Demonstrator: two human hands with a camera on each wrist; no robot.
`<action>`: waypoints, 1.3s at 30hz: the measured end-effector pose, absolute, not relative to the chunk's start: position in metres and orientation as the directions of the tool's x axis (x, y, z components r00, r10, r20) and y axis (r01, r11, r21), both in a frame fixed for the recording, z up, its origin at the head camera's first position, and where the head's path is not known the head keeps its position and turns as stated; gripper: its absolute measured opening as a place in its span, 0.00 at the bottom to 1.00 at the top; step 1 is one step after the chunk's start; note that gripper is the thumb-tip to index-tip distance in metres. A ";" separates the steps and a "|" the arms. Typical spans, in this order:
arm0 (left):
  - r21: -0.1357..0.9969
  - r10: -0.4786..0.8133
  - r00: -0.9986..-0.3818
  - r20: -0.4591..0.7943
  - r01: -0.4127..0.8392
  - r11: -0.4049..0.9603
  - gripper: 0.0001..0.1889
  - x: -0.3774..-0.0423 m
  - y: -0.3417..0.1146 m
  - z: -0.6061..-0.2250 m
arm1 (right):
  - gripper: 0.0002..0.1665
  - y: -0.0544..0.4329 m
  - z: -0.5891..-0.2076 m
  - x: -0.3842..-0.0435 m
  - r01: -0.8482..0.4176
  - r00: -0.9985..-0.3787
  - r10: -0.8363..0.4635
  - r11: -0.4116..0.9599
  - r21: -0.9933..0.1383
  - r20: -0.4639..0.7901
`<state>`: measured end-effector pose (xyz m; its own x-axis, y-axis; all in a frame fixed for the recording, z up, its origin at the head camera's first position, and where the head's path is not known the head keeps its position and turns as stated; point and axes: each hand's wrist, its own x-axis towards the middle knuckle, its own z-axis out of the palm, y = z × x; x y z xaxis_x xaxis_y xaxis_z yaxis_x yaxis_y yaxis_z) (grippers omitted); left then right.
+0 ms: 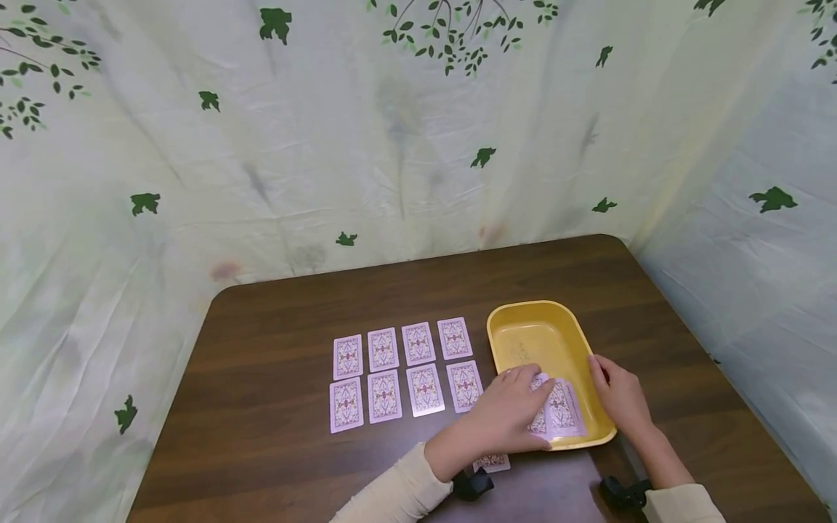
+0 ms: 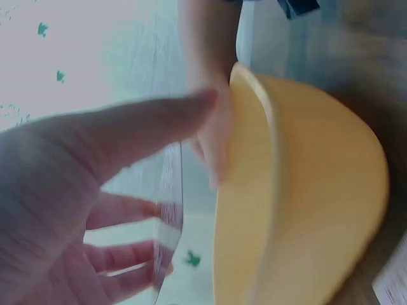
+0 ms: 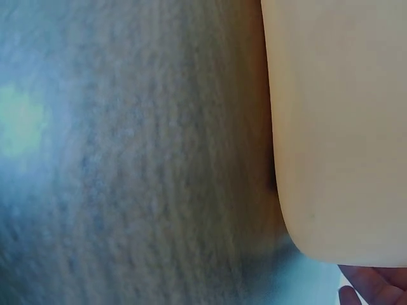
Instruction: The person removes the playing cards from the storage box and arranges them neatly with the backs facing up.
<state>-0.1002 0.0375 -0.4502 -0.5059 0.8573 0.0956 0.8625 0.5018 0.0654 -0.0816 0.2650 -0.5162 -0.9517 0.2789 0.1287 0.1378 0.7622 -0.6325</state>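
Observation:
My left hand (image 1: 506,410) is over the near end of a yellow tray (image 1: 543,341), holding a playing card (image 2: 168,222) by its edges. In the left wrist view its fingertips touch the card, seen almost edge-on. Inside the tray lie more purple-backed cards (image 1: 567,410), overlapping and partly covered by that hand. At the tray's right side, my right hand (image 1: 621,396) grips the rim, thumb on top. The right wrist view shows the tray's outer wall (image 3: 343,127) and a bit of the fingers (image 3: 375,286).
Left of the tray, several cards (image 1: 383,396) lie face down in two rows on the brown wooden table (image 1: 261,407). Another card (image 1: 492,463) lies nearer, partly hidden beneath the left wrist. A leaf-patterned cloth (image 1: 392,145) hangs behind the table.

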 end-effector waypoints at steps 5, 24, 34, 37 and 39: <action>0.158 0.845 -0.499 0.191 0.865 0.475 0.47 -0.098 -0.001 -0.455 | 0.27 0.264 -0.515 -0.081 0.139 -0.948 0.288 0.759 -0.637 0.136; 0.196 0.748 -0.524 0.407 0.850 0.488 0.45 -0.074 -0.099 -0.536 | 0.28 0.264 -0.517 -0.078 0.151 -0.951 0.288 0.749 -0.645 0.111; 0.147 0.764 -0.491 0.418 0.867 0.476 0.43 -0.057 -0.107 -0.563 | 0.27 0.264 -0.518 -0.078 0.133 -0.950 0.284 0.750 -0.648 0.133; 0.161 0.760 -0.522 0.387 0.850 0.502 0.42 -0.057 -0.107 -0.563 | 0.28 0.264 -0.517 -0.079 0.146 -0.951 0.286 0.748 -0.647 0.116; 0.176 0.756 -0.557 0.345 0.829 0.531 0.42 -0.057 -0.107 -0.563 | 0.29 0.264 -0.516 -0.080 0.158 -0.953 0.286 0.745 -0.648 0.097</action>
